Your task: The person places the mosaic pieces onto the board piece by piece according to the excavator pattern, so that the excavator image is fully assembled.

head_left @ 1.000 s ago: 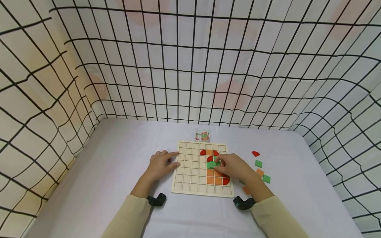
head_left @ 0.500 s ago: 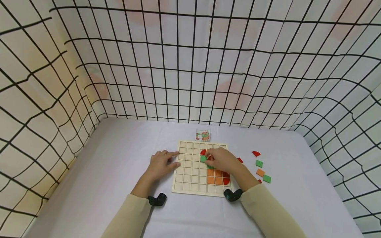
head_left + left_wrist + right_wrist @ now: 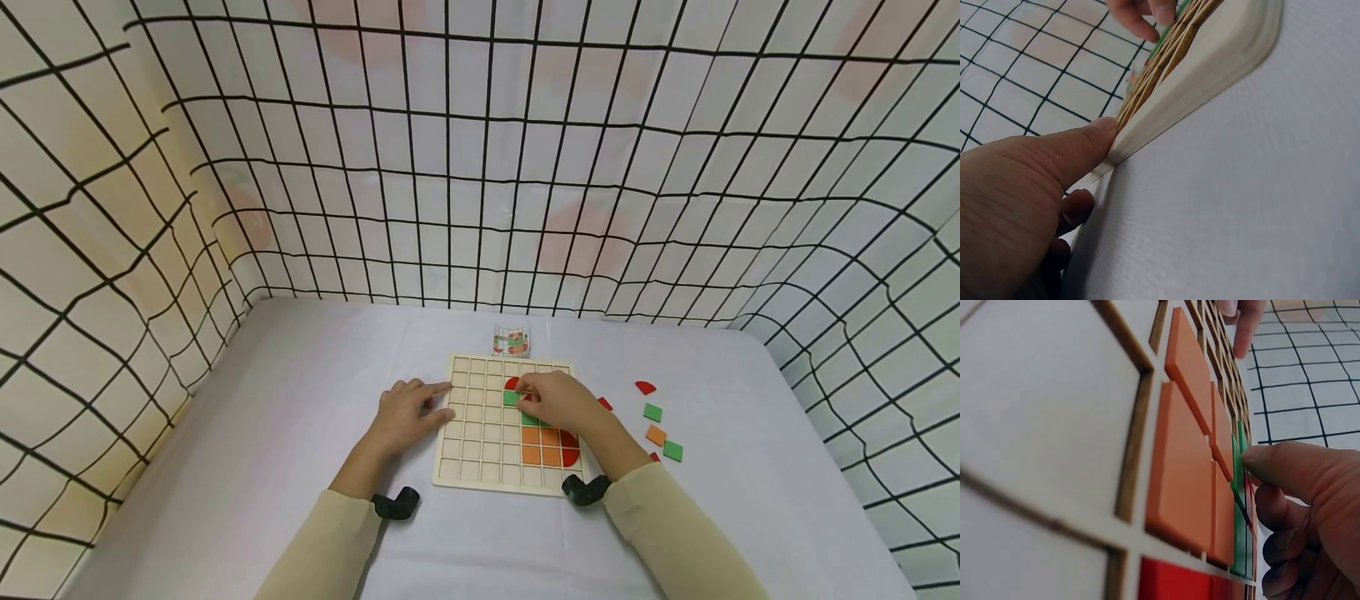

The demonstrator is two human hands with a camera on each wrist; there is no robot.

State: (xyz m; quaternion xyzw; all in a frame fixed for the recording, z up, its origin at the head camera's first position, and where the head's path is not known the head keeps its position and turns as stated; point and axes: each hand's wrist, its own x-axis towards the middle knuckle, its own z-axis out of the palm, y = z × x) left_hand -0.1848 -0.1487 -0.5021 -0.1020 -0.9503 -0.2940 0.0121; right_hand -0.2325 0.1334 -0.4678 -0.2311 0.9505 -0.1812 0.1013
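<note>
A pale wooden grid board (image 3: 480, 468) lies on the white cloth, with several orange, green and red tiles in its right half. My left hand (image 3: 402, 417) is at the board's left edge, index finger and thumb stretched out against it; in the left wrist view the thumb touches the rim. Over the upper right cells, my right hand (image 3: 558, 402) pinches a small square green tile (image 3: 511, 398) that sits in a cell below a red quarter-round tile (image 3: 512, 383). In the right wrist view the thumb touches green beyond the orange tiles (image 3: 1180, 469). My right hand covers several tiles.
Loose pieces lie right of the board: a red quarter-round (image 3: 645, 387), green squares (image 3: 652, 412), an orange square (image 3: 656, 435), and red pieces partly behind the right arm. A small patterned card (image 3: 512, 342) stands behind the board. Black wire mesh (image 3: 480, 208) surrounds the table.
My right hand has moved left and up across the board with the green tile, which now lies flatter in its cell under the red quarter-round. The left hand stays put.
</note>
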